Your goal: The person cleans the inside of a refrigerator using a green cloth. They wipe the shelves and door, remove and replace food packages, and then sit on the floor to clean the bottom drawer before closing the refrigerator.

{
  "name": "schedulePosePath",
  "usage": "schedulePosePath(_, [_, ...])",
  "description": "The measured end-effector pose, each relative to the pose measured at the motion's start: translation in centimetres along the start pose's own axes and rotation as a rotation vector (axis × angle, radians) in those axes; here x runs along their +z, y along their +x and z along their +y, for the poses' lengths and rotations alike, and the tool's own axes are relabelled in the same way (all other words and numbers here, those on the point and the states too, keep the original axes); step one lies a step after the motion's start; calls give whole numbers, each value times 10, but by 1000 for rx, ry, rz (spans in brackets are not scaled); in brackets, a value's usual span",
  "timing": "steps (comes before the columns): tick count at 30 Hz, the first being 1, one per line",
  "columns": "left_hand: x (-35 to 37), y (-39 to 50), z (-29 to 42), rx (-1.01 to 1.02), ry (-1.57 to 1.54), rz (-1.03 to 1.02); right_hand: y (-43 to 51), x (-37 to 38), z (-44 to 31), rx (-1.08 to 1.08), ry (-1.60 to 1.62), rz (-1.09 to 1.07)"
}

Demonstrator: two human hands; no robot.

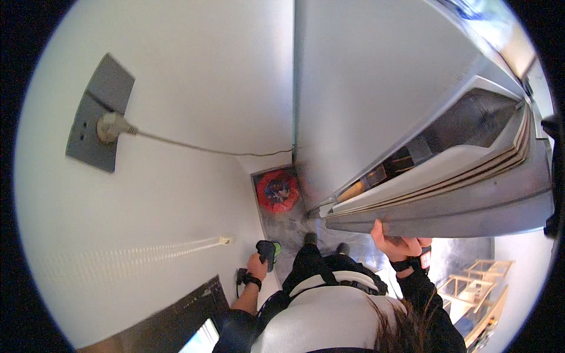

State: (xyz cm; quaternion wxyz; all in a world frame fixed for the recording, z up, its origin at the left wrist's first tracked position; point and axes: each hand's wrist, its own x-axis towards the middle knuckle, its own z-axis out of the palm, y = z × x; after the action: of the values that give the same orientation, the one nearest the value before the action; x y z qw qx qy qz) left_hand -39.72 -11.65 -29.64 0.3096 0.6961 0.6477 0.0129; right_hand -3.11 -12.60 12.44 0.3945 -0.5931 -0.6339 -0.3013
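A grey refrigerator door [441, 212] stands partly open on the right, with its pale folded gasket [446, 187] along the edge. My right hand [399, 247] grips the door's outer edge, thumb against the panel. Through the gap, the dark refrigerator interior [468, 119] shows an orange-yellow item [351, 192] and other things too dark to name. Low on the left, beside the wall, my left hand [257, 266] holds a small black-and-green object [268, 255]; its kind is unclear.
A beige plug [110, 128] sits in a grey wall socket [79, 145], its cord running behind the refrigerator [353, 88]. A bin with a red liner [265, 194] stands in the floor corner. A white bead chain [176, 251] hangs along the wall. Wooden chairs [472, 287] are at lower right.
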Motion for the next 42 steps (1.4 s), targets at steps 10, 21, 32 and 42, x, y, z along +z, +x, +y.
schedulePosePath(10, [-8, -32, 17, -37, -20, 118, 7, 53, 39, -240, -6, 164])
schedulePosePath(21, [33, -98, 69, -102, -318, 403, -110, 8, 41, 222, 588, -343])
schedulePosePath(32, [51, -181, 126, -401, -346, 424, -298, -72, 104, 490, 639, -1349])
schedulePosePath(42, [42, -143, 123, -281, -353, 358, -288, -71, 69, 482, 568, -1240])
